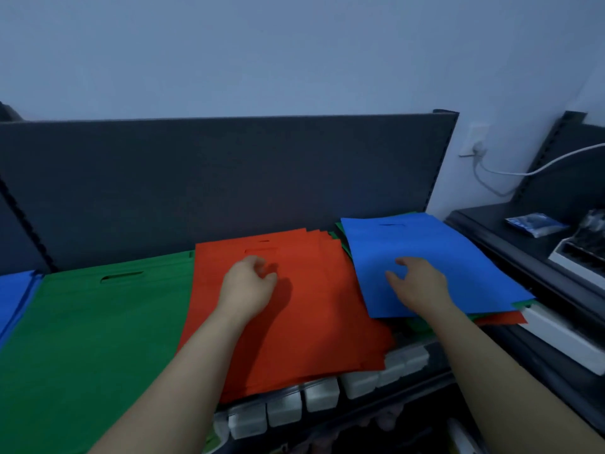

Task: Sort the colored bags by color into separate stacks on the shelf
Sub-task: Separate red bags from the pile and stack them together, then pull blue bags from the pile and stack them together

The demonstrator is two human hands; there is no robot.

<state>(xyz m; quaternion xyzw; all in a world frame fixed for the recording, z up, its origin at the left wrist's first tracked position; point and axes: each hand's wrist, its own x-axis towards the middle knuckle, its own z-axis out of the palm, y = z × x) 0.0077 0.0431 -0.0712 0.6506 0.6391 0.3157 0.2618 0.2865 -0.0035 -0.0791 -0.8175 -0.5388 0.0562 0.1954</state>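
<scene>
We see the shelf from above, with its dark back panel standing behind the bags. At the shelf's left edge lies a blue stack, only partly in view. Just beside it a green stack spreads from the back panel to the front edge, and the cut-out handle of its top bag points toward the back. In the middle of the shelf lies a red stack, slightly fanned, overlapping the green stack's right border and reaching out over the front edge. Our left hand is over the rear half of this red stack. Its fingers are loosely curled and relaxed and grasp nothing, and it casts a shadow on the cloth to its right. Toward the shelf's right edge sits a mixed pile. A blue bag lies on top, with green bags and red bags showing beneath it at the front right corner. Our right hand is over the blue bag's near half, fingers spread and gently bent, holding nothing. We cannot tell whether the fingertips touch the cloth. White label holders line the shelf's front edge. Off to the right stands a neighbouring shelf, and a white cable runs from the wall socket.
</scene>
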